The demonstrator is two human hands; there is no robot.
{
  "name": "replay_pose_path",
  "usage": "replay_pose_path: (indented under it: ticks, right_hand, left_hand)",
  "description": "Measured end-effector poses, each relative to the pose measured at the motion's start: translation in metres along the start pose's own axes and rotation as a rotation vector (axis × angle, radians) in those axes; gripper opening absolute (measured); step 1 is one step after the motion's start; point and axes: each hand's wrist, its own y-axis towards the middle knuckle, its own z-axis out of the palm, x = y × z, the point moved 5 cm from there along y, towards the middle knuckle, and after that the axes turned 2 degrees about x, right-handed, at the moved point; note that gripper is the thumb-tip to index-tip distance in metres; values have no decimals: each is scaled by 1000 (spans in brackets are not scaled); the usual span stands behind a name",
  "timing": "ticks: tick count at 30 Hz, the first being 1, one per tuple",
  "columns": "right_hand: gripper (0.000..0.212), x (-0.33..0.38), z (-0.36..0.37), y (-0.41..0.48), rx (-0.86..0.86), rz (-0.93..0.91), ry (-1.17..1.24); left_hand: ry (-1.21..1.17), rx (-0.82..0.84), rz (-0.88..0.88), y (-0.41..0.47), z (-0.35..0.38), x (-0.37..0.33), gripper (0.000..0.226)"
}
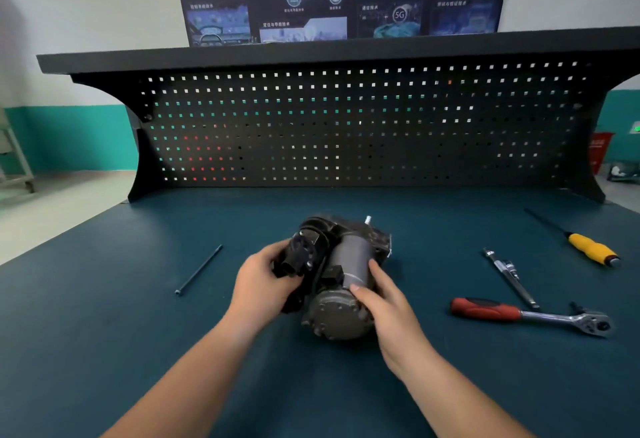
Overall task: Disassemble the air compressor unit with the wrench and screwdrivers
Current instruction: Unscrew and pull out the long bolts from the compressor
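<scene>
both hands are clamped on the compressor [341, 275], which rests on the tabletop [138, 333] between them: the left hand [263, 285] grips its black plug side, the right hand [388, 302] curls round the grey motor can. seems a positioning step, no tool held. its long axis runs away from the person, round end cap facing them. next, i'd guess, the right hand must let go for the wrench [530, 314], off to its right.

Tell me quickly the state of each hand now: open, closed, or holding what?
Left hand: closed, gripping the black connector end of the air compressor unit.
Right hand: closed, holding the grey motor cylinder of the same unit.
</scene>
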Motion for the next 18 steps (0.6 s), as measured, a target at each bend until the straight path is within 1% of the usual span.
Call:
replay_pose_path:
  ticks: [2,3,5,6,7,9,12,13,15,16,18]
  right_hand:
    - [63,1,11,-1,88,21,-49]
    - [59,4,14,-1,129,29,-75]
    - [42,13,15,0,199,56,-117]
    - [27,18,13,2,218,68,-128]
    - [17,26,10,4,219,60,-129]
    - [19,48,-2,15,161,-30,-137]
    - [14,79,-23,30,39,-124,-119]
    - [19,87,-29,34,9,-144,-136]
    - [40,94,-39,38,-46,-184,-210]
    - [43,95,-43,40,-68,-200,-249]
    - [40,99,-42,42,-72,-231,-326]
  left_hand:
    - [210,30,83,7,-17,-20,46]
    - [290,54,125,10,-22,-29,47]
    - [410,122,180,15,-26,-41,49]
    - [451,155,193,16,-27,-46,50]
    - [481,182,210,17,-27,-51,51]
    - [539,252,267,16,-22,-62,53]
    - [720,424,372,11,1,-78,62]
    - [768,458,403,9,9,-81,64]
    - [828,480,420,9,17,-86,66]
    - [848,481,427,8,20,-87,65]
    - [860,483,443,5,21,-85,64]
